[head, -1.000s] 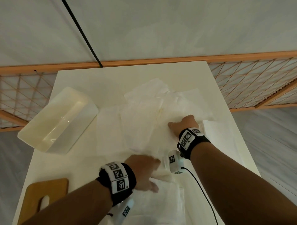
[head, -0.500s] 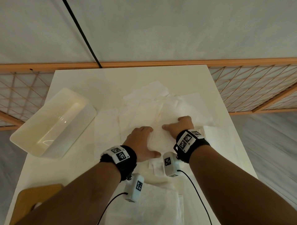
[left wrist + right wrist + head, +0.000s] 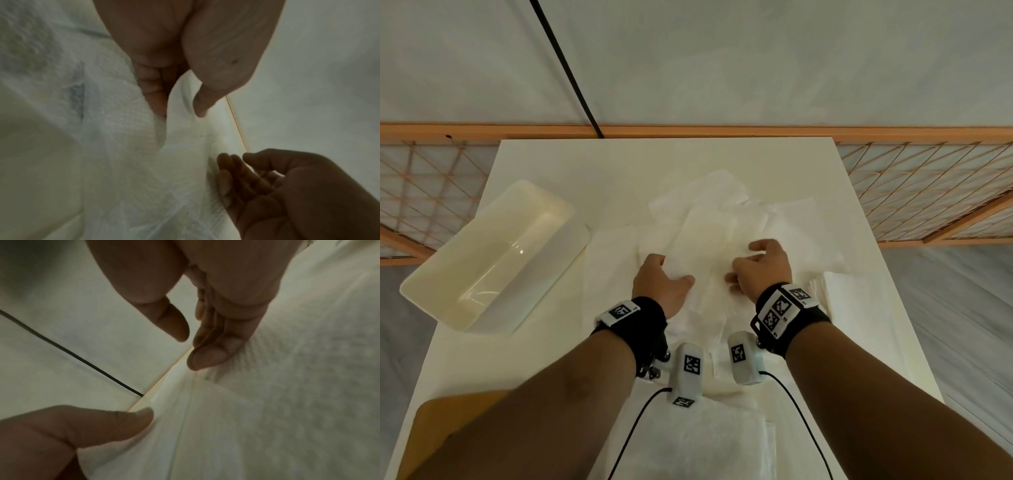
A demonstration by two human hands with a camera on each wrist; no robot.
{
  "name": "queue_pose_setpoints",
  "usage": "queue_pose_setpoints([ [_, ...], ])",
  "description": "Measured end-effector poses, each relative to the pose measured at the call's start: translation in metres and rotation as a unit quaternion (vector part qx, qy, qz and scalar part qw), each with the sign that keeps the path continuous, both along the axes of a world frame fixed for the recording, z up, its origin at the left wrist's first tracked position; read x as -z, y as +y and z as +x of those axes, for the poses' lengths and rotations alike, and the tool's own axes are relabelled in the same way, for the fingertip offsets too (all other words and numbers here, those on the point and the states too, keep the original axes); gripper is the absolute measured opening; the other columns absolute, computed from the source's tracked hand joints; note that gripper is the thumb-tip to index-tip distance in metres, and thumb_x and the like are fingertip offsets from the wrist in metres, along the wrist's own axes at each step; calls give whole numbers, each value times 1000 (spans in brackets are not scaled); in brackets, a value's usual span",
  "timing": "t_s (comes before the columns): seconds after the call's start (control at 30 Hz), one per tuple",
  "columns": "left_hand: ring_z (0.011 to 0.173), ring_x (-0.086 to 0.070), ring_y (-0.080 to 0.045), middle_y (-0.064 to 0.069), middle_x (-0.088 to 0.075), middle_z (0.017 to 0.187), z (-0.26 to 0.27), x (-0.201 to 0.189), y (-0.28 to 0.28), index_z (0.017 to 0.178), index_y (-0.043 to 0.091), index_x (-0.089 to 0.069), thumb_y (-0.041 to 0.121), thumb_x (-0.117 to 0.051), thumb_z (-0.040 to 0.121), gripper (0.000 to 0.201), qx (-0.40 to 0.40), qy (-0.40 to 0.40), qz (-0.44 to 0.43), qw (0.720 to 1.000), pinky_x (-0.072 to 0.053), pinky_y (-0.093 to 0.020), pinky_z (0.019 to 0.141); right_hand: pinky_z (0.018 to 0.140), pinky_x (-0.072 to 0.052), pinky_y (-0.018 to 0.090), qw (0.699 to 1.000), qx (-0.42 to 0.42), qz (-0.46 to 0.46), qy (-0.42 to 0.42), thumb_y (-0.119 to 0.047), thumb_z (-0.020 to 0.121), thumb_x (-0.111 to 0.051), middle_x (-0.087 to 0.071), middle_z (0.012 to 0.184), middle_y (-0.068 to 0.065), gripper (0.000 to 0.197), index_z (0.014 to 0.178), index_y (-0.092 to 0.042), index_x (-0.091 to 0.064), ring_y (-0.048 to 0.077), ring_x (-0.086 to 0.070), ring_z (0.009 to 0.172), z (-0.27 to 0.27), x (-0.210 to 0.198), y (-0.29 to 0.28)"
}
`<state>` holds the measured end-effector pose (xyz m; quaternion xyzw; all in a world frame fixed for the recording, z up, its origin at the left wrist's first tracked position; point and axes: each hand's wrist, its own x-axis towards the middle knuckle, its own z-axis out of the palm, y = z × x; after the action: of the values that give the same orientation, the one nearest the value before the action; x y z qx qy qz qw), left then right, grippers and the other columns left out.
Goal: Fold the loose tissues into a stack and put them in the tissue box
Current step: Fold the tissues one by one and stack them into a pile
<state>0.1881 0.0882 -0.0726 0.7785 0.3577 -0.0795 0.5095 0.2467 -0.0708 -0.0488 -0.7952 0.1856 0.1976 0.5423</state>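
Since the earlier frame the right hand (image 3: 763, 267) has lifted off the loose tissues (image 3: 709, 246), fingers now loosely curled and holding nothing. The left hand (image 3: 661, 282) pinches one tissue's edge between thumb and fingers. The tissues lie mid-table (image 3: 592, 164); the empty tissue box (image 3: 493, 257) sits at its left edge.

Soft, even, rather dim light with a warm cast fills the head view; the white desk (image 3: 619, 164) and tissues (image 3: 709, 219) blend, their edges hard to separate. A small glare streak sits inside the tissue box (image 3: 517, 245). Straight rails bow toward the frame edges. Both wrist views are darker, grainy and soft; the fingers (image 3: 201, 104) close to the lens are blurred and shadowed
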Motion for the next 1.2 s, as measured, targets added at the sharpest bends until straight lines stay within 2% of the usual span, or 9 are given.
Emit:
queue_pose_setpoints([
  [0.07, 97, -70, -27, -4, -68, 114, -1, 5, 2, 127, 17, -54, 28, -85, 74, 63, -29, 9, -38, 999, -62, -46, 82, 67, -65, 41, 998, -34, -40, 35, -23, 88, -74, -76, 76, 7, 28, 109, -13, -60, 20, -75, 61, 0, 4, 2],
  [0.23, 91, -72, -28, -11, -68, 110, -1, 4, 3, 120, 5, -57, -1, -80, 82, 45, -120, -19, -200, 972, -64, -43, 70, 66, -65, 37, 990, -88, -87, 61, -54, 84, -75, -75, 65, 3, 46, 93, -9, -71, 18, -74, 56, 3, 5, 18],
  [0.47, 96, -73, -33, -14, -70, 114, -6, -2, 10, 119, 8, -58, 4, -83, 80, 46, -80, -7, -252, 964, -64, -46, 74, 64, -61, 35, 993, -87, -41, 71, -36, 86, -79, -71, 60, 3, 31, 71, -16, -62, 20, -69, 59, 10, 10, 30],
  [0.6, 99, -67, -23, -2, -68, 109, -5, -6, 17, 109, 16, -63, 50, -80, 81, 48, -31, -27, -100, 994, -58, -40, 80, 61, -57, 35, 990, -27, 112, 83, -13, 84, -79, -76, 84, 16, 19, 81, -10, -60, 30, -74, 72, -1, 3, 26],
  [0.7, 101, -70, -28, -8, -74, 108, -6, -13, 17, 107, 12, -68, 67, -75, 70, 66, 0, -39, -165, 985, -55, -50, 96, 62, -61, 39, 966, -46, 231, 106, -1, 87, -75, -74, 101, 27, 27, 111, 6, -65, 36, -73, 78, -20, -9, 17],
  [0.83, 111, -67, -43, -25, -69, 121, -15, -19, 16, 125, -2, -65, 56, -80, 70, 81, 59, -10, -343, 937, -51, -54, 101, 59, -61, 32, 952, -131, 262, 93, -3, 83, -81, -75, 103, 23, 30, 112, 1, -72, 29, -72, 76, -37, -19, 6],
  [0.97, 115, -65, -38, -22, -67, 129, -36, -24, 12, 133, 6, -65, 57, -74, 82, 72, 80, 37, -426, 900, -47, -52, 108, 71, -64, 40, 940, -171, 281, 90, -3, 77, -84, -73, 109, 28, 36, 111, 0, -72, 43, -70, 94, -44, -25, -9],
  [1.13, 88, -73, -31, -22, -73, 106, -57, -37, -4, 121, 0, -68, 35, -74, 85, 50, 94, 18, -439, 893, -60, -38, 72, 73, -63, 42, 912, -227, 327, 96, 4, 69, -83, -73, 111, 25, 50, 117, 7, -67, 39, -73, 100, -57, -33, -21],
  [1.2, 93, -74, -34, -22, -74, 108, -58, -38, -6, 118, 0, -69, 18, -80, 83, 41, 91, -21, -385, 918, -60, -40, 75, 81, -62, 48, 921, -255, 275, 105, -4, 70, -89, -74, 110, 21, 54, 120, 1, -67, 37, -74, 100, -59, -35, -25],
])
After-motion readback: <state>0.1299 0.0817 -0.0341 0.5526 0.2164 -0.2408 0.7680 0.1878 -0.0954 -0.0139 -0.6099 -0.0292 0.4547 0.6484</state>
